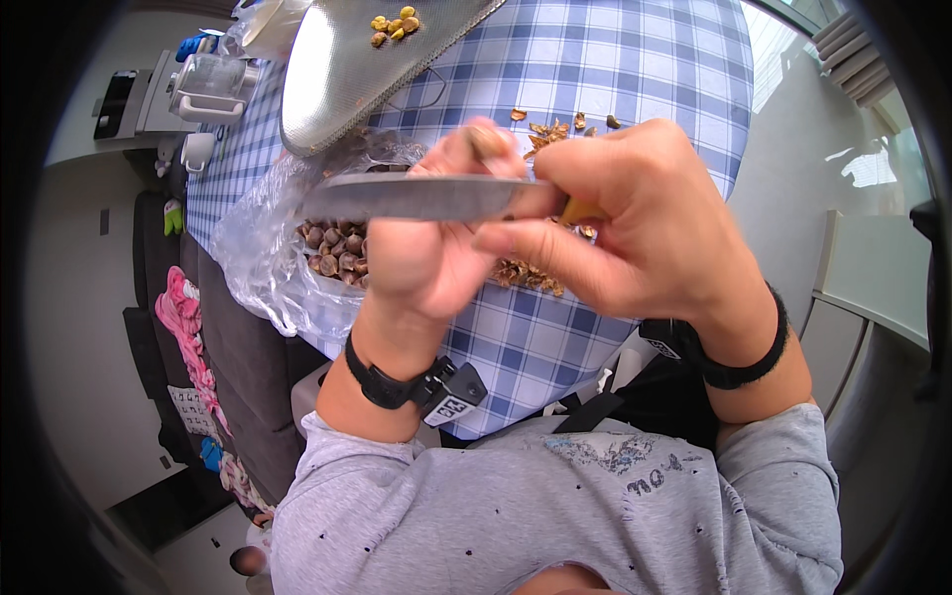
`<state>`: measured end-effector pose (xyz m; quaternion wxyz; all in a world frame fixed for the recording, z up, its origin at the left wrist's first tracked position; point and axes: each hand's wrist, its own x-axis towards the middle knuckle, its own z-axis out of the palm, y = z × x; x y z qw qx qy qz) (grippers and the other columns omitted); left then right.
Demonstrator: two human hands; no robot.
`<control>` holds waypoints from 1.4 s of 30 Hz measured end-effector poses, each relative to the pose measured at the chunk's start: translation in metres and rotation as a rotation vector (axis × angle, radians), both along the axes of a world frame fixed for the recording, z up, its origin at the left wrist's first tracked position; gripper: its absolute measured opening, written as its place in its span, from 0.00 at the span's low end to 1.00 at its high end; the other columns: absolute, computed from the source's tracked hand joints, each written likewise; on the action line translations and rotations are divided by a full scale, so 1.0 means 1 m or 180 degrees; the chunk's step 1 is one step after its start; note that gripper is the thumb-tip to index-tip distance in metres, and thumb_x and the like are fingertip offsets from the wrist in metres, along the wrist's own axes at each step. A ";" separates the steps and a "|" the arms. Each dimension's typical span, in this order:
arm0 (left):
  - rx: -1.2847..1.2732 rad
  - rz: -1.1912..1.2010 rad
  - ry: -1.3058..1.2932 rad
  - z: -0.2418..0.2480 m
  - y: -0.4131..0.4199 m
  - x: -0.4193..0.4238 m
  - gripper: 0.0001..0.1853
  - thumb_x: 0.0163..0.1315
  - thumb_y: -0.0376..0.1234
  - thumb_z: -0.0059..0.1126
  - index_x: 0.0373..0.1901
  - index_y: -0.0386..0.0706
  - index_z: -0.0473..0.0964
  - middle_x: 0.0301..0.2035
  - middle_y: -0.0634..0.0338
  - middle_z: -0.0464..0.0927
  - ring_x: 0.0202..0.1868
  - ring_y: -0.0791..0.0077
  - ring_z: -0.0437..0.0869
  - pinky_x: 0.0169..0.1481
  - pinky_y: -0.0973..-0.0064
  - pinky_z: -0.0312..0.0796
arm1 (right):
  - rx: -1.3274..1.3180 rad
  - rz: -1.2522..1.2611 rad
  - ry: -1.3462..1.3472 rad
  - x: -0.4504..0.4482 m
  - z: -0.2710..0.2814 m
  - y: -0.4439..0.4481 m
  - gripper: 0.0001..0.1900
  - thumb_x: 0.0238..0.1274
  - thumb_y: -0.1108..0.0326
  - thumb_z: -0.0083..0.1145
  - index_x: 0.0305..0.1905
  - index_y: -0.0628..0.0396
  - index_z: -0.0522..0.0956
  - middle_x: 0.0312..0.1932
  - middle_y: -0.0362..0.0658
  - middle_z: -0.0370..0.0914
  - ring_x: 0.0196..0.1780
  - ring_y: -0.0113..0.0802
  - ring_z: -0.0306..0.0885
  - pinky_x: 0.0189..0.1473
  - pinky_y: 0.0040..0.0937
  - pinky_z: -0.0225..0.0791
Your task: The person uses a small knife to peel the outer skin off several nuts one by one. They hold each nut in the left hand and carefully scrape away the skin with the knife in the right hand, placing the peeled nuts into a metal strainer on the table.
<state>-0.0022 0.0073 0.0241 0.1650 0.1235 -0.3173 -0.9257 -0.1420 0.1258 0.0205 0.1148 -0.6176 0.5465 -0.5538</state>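
Observation:
My right hand (632, 223) grips the yellow handle of a knife (431, 197), whose blurred blade points left across my left hand. Raised just behind the blade, my left hand (439, 260) holds a small brownish nut (485, 140) at its fingertips. Below the hands, brown peeled shell pieces (528, 277) lie on the checked tablecloth, with more shell scraps (549, 135) farther back. At the left, dark brown nuts (338, 253) fill a clear plastic bag (260, 260). Several yellowish peeled nuts (396, 26) rest on a silvery mesh-edged sheet (335, 82).
A blue-and-white checked tablecloth (550, 342) covers the table. A clear pitcher (208, 85) and a white mug (197, 151) stand at its left. A dark sofa (242, 357) holds pink cloth (182, 312). Another person (253, 558) is at the lower left, away from the table.

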 end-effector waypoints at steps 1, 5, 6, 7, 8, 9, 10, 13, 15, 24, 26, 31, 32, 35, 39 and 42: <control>0.0763 -0.0053 0.0330 -0.002 -0.007 0.000 0.08 0.73 0.30 0.50 0.46 0.35 0.73 0.39 0.59 0.75 0.45 0.69 0.80 0.58 0.68 0.76 | 0.0057 0.0023 -0.0139 -0.001 0.000 0.000 0.14 0.55 0.67 0.71 0.22 0.59 0.78 0.12 0.40 0.72 0.14 0.23 0.66 0.17 0.23 0.56; 0.0482 0.0587 0.0295 -0.012 -0.020 0.006 0.13 0.73 0.28 0.48 0.54 0.32 0.72 0.49 0.54 0.73 0.49 0.69 0.76 0.58 0.73 0.74 | 0.0714 -0.0396 -0.0095 -0.013 0.003 0.001 0.17 0.59 0.62 0.70 0.23 0.61 0.77 0.11 0.36 0.67 0.17 0.16 0.59 0.18 0.22 0.51; 0.0573 0.0410 0.0465 -0.014 -0.019 0.009 0.12 0.74 0.29 0.48 0.54 0.33 0.72 0.48 0.54 0.76 0.48 0.69 0.78 0.58 0.73 0.75 | 0.0871 -0.0328 -0.0206 -0.018 0.004 0.002 0.18 0.61 0.61 0.69 0.24 0.61 0.77 0.12 0.35 0.64 0.18 0.16 0.57 0.18 0.23 0.49; 0.0611 0.0268 0.0561 -0.016 -0.020 0.009 0.12 0.74 0.30 0.48 0.55 0.35 0.73 0.47 0.55 0.78 0.47 0.70 0.80 0.58 0.73 0.76 | 0.1173 -0.0392 -0.0297 -0.022 0.005 0.003 0.19 0.62 0.59 0.68 0.24 0.62 0.77 0.12 0.33 0.62 0.18 0.16 0.55 0.19 0.23 0.48; 0.0644 0.0267 0.0593 -0.017 -0.020 0.009 0.12 0.74 0.30 0.48 0.55 0.35 0.73 0.47 0.55 0.78 0.47 0.70 0.81 0.58 0.72 0.76 | 0.1161 -0.0296 -0.0528 -0.024 0.005 0.002 0.19 0.63 0.58 0.67 0.24 0.62 0.77 0.12 0.33 0.60 0.19 0.16 0.54 0.19 0.23 0.47; 0.0621 0.0303 0.0548 -0.018 -0.020 0.008 0.12 0.74 0.30 0.48 0.55 0.35 0.73 0.47 0.55 0.78 0.47 0.70 0.81 0.58 0.72 0.76 | 0.1236 -0.0273 -0.0766 -0.027 0.005 0.001 0.20 0.64 0.57 0.67 0.24 0.62 0.76 0.13 0.32 0.59 0.19 0.17 0.53 0.19 0.24 0.47; 0.0587 0.0391 0.0458 -0.018 -0.020 0.007 0.13 0.75 0.30 0.48 0.55 0.35 0.73 0.46 0.55 0.79 0.47 0.70 0.81 0.58 0.72 0.76 | 0.1403 -0.0261 -0.1034 -0.028 0.005 0.000 0.21 0.65 0.56 0.66 0.24 0.62 0.76 0.13 0.31 0.58 0.20 0.17 0.53 0.19 0.24 0.47; 0.0171 0.0458 0.0350 -0.020 -0.018 0.005 0.13 0.75 0.30 0.47 0.55 0.35 0.74 0.46 0.54 0.79 0.48 0.70 0.82 0.59 0.72 0.76 | 0.1629 -0.0411 -0.0665 -0.028 0.005 0.000 0.29 0.64 0.45 0.61 0.23 0.64 0.77 0.10 0.47 0.65 0.16 0.31 0.66 0.21 0.32 0.63; -0.0032 0.0488 0.0428 -0.022 -0.016 0.004 0.13 0.74 0.30 0.48 0.57 0.35 0.73 0.48 0.53 0.79 0.49 0.70 0.82 0.59 0.72 0.77 | 0.1718 -0.0430 -0.0638 -0.025 0.006 0.001 0.25 0.65 0.50 0.64 0.24 0.62 0.75 0.13 0.35 0.61 0.19 0.21 0.58 0.20 0.27 0.53; -0.1580 0.0766 0.0487 -0.026 -0.003 0.001 0.17 0.68 0.21 0.56 0.58 0.33 0.74 0.49 0.49 0.82 0.50 0.65 0.85 0.58 0.72 0.78 | 0.1148 -0.0302 -0.0655 -0.007 0.002 -0.001 0.18 0.63 0.56 0.68 0.31 0.64 0.79 0.15 0.33 0.67 0.21 0.16 0.61 0.20 0.22 0.55; -0.1814 0.0767 0.0514 -0.026 -0.001 0.001 0.18 0.67 0.21 0.56 0.59 0.32 0.73 0.49 0.47 0.82 0.51 0.64 0.85 0.59 0.71 0.77 | 0.1187 -0.0353 -0.0728 -0.006 0.002 -0.001 0.17 0.64 0.57 0.67 0.35 0.64 0.80 0.15 0.33 0.68 0.21 0.16 0.61 0.21 0.22 0.55; -0.1957 0.0855 0.0488 -0.025 0.000 0.003 0.18 0.67 0.21 0.57 0.59 0.31 0.73 0.50 0.46 0.81 0.51 0.65 0.85 0.59 0.71 0.77 | 0.1124 -0.0291 -0.0744 -0.005 0.004 -0.001 0.16 0.66 0.59 0.65 0.39 0.65 0.81 0.16 0.33 0.69 0.21 0.16 0.61 0.21 0.22 0.56; -0.2047 0.0896 0.0444 -0.024 0.000 0.004 0.18 0.66 0.21 0.57 0.58 0.30 0.74 0.50 0.47 0.81 0.51 0.66 0.85 0.58 0.72 0.77 | 0.1115 -0.0270 -0.0769 -0.005 0.004 -0.002 0.16 0.66 0.59 0.65 0.38 0.65 0.81 0.16 0.33 0.69 0.21 0.16 0.61 0.21 0.22 0.55; -0.2376 0.1036 0.0376 -0.020 0.002 0.004 0.17 0.65 0.20 0.59 0.56 0.30 0.75 0.50 0.49 0.81 0.49 0.68 0.84 0.55 0.76 0.77 | 0.1274 -0.0171 -0.0904 -0.005 0.008 0.001 0.17 0.66 0.58 0.65 0.36 0.65 0.81 0.16 0.33 0.69 0.22 0.16 0.61 0.21 0.22 0.55; -0.2847 0.1240 0.0324 -0.015 0.007 0.006 0.12 0.64 0.21 0.61 0.50 0.30 0.78 0.47 0.52 0.81 0.45 0.74 0.84 0.48 0.81 0.77 | 0.1166 -0.0098 -0.1142 -0.001 0.011 0.002 0.19 0.65 0.56 0.65 0.31 0.65 0.81 0.14 0.33 0.67 0.20 0.16 0.60 0.20 0.23 0.53; -0.3083 0.1221 0.0257 -0.012 0.006 0.007 0.09 0.64 0.22 0.62 0.45 0.29 0.79 0.45 0.53 0.81 0.42 0.77 0.84 0.44 0.84 0.76 | 0.0902 -0.0313 -0.0783 0.000 0.011 0.005 0.20 0.64 0.56 0.66 0.27 0.64 0.81 0.11 0.36 0.68 0.17 0.17 0.59 0.18 0.24 0.53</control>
